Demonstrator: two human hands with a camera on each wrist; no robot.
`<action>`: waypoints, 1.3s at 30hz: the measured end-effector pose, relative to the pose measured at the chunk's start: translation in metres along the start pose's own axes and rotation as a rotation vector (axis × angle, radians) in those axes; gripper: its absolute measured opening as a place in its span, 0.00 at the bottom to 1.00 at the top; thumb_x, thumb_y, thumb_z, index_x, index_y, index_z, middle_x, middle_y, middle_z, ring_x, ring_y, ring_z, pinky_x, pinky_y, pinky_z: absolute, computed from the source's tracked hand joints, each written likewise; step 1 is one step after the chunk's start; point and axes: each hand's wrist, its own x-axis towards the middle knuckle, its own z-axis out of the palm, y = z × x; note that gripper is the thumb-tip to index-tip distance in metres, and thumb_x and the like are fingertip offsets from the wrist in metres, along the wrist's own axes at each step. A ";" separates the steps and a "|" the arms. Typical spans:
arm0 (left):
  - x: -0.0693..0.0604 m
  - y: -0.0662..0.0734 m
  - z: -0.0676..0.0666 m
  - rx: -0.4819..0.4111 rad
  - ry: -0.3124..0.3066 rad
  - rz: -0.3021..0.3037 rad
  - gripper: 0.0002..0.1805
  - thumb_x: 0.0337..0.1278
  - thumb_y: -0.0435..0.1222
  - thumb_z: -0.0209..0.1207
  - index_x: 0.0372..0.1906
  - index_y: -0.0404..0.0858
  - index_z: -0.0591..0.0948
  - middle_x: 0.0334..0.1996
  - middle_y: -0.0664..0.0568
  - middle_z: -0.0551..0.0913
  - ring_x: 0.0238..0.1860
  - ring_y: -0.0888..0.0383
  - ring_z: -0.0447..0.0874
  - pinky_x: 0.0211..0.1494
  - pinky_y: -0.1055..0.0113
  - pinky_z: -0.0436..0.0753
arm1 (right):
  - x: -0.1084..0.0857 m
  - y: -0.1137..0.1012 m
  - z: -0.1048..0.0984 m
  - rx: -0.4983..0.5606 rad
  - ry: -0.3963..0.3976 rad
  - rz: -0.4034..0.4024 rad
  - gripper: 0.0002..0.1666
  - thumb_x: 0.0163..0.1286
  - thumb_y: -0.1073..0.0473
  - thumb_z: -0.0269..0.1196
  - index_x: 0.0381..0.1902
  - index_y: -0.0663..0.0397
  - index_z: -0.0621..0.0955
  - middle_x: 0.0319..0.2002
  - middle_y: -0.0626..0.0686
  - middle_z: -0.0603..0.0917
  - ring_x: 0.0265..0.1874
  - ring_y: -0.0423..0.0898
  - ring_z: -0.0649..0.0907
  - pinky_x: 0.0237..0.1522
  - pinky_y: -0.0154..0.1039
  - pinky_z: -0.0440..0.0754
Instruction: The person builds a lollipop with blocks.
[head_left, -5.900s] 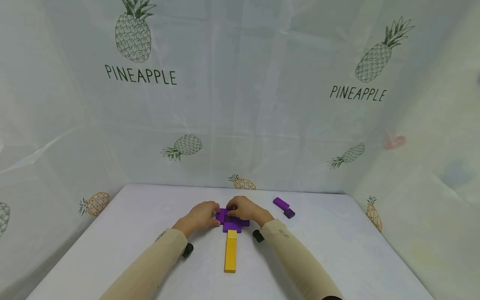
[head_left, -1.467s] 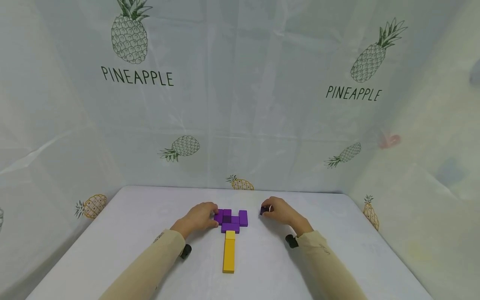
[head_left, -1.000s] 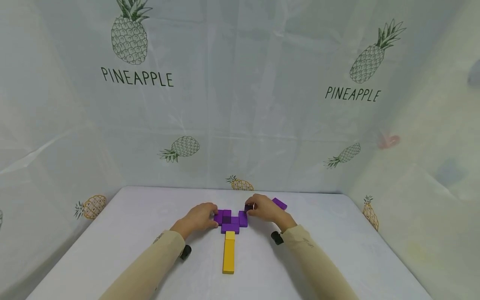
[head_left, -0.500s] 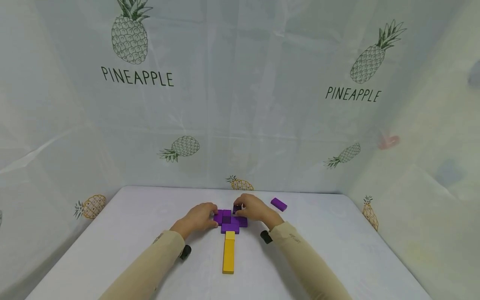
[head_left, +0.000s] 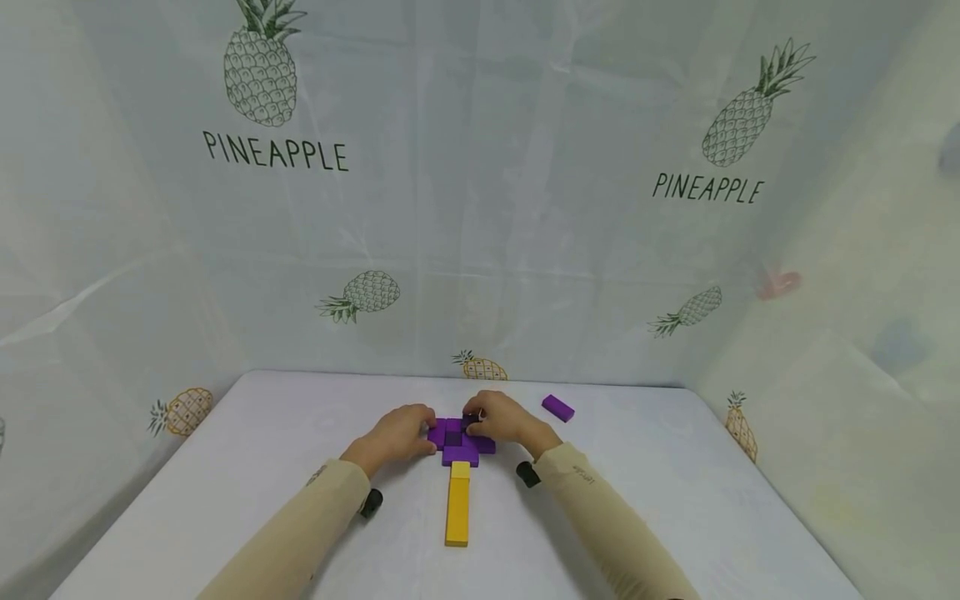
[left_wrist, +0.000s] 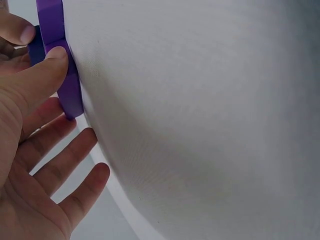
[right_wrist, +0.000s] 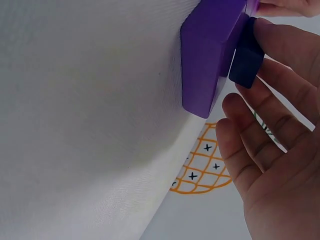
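Observation:
In the head view, flat purple blocks (head_left: 461, 456) lie grouped on the white table, with a dark square among them. My left hand (head_left: 397, 433) holds the leftmost purple block (head_left: 437, 435) between thumb and fingers; the left wrist view has the thumb on the purple block (left_wrist: 70, 80) and the other fingers spread. At the group's back right, my right hand (head_left: 504, 417) pinches a small dark purple block (head_left: 471, 418). In the right wrist view this dark block (right_wrist: 246, 60) sits between thumb and fingertips, close beside a larger purple block (right_wrist: 202, 65).
A long yellow block (head_left: 457, 517) with a short yellow block (head_left: 461, 470) at its far end extends toward me from the group. One loose purple block (head_left: 558, 407) lies to the right, behind my right hand. A pineapple-print sheet (head_left: 487, 250) hangs behind the table (head_left: 360, 567).
My right hand has picked up the small dark block from the right and carried it left to the purple group, lowering it there. My left hand stays at the leftmost block.

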 end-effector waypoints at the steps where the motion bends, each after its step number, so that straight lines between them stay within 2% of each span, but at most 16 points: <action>1: 0.000 0.000 0.000 0.002 0.001 0.003 0.19 0.48 0.44 0.70 0.45 0.42 0.80 0.45 0.51 0.81 0.46 0.53 0.78 0.57 0.54 0.76 | 0.000 0.000 0.000 -0.002 0.001 0.001 0.18 0.62 0.55 0.68 0.51 0.50 0.83 0.41 0.43 0.82 0.41 0.39 0.78 0.48 0.37 0.79; 18: -0.002 0.005 -0.003 -0.001 -0.002 -0.010 0.20 0.49 0.43 0.70 0.46 0.42 0.80 0.46 0.50 0.81 0.48 0.52 0.77 0.59 0.54 0.75 | -0.003 -0.006 -0.004 0.012 -0.014 0.038 0.19 0.63 0.56 0.67 0.52 0.52 0.82 0.42 0.44 0.82 0.41 0.40 0.78 0.49 0.38 0.78; 34: 0.000 0.002 0.000 0.006 -0.009 -0.015 0.19 0.48 0.44 0.70 0.46 0.43 0.80 0.46 0.51 0.81 0.49 0.52 0.77 0.59 0.54 0.75 | -0.003 -0.004 0.000 0.025 -0.025 0.045 0.19 0.64 0.56 0.66 0.52 0.52 0.82 0.42 0.45 0.82 0.42 0.41 0.78 0.51 0.40 0.78; 39: 0.000 0.003 -0.001 0.010 -0.006 -0.014 0.20 0.48 0.44 0.70 0.46 0.42 0.80 0.48 0.50 0.81 0.51 0.51 0.77 0.60 0.53 0.74 | -0.004 -0.003 0.002 0.058 -0.029 0.045 0.16 0.66 0.56 0.64 0.51 0.52 0.82 0.41 0.44 0.82 0.39 0.39 0.78 0.48 0.39 0.79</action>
